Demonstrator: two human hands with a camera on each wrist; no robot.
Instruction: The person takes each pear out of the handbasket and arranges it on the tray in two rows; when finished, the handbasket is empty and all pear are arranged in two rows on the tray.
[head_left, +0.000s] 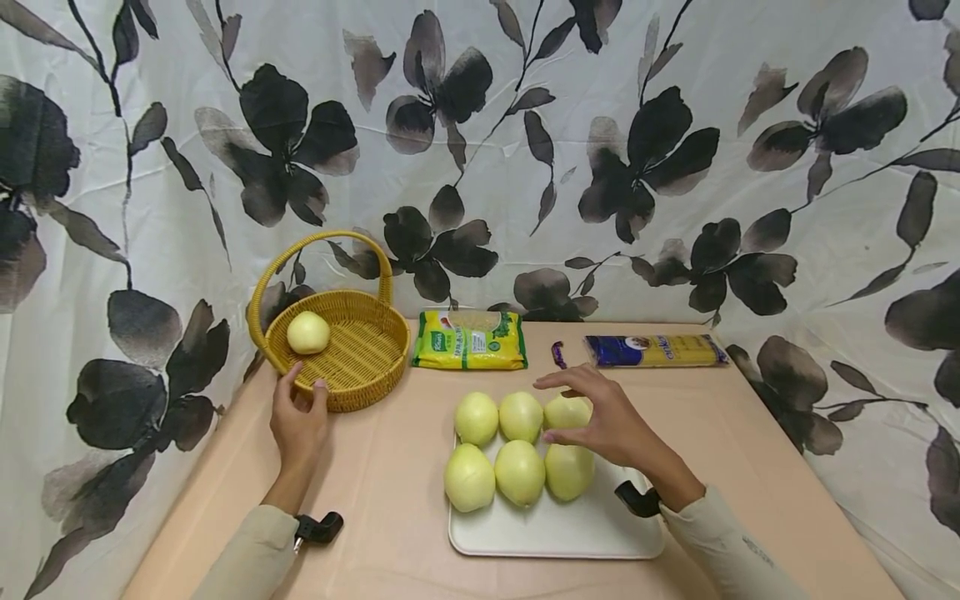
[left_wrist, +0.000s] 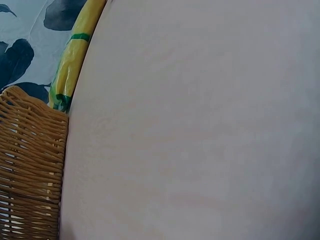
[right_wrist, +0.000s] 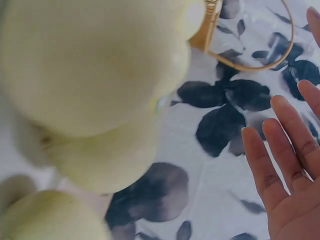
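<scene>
A round, pale yellow-green fruit (head_left: 308, 332) lies in the left part of a yellow-brown wicker basket (head_left: 375, 396) with a tall handle. My left hand (head_left: 300, 425) is at the basket's near left side, fingertips and thumb against or close to its wall; firm contact cannot be told. The left wrist view has the basket's woven side (left_wrist: 30, 165) but no hand. Several similar fruits (head_left: 519, 473) sit in two rows on a white tray (head_left: 555, 533). Above the right-hand fruits, my right hand (head_left: 607, 421) holds nothing, thumb and fingers spread apart. Its fingers (right_wrist: 295, 155) look extended in the right wrist view.
Along the table's back edge lie a yellow-green packet (head_left: 470, 340), a small purple-wrapped item (head_left: 558, 355) and a blue-and-yellow long packet (head_left: 656, 351). A flower-patterned cloth (head_left: 525, 167) hangs behind the peach-coloured table (head_left: 390, 500).
</scene>
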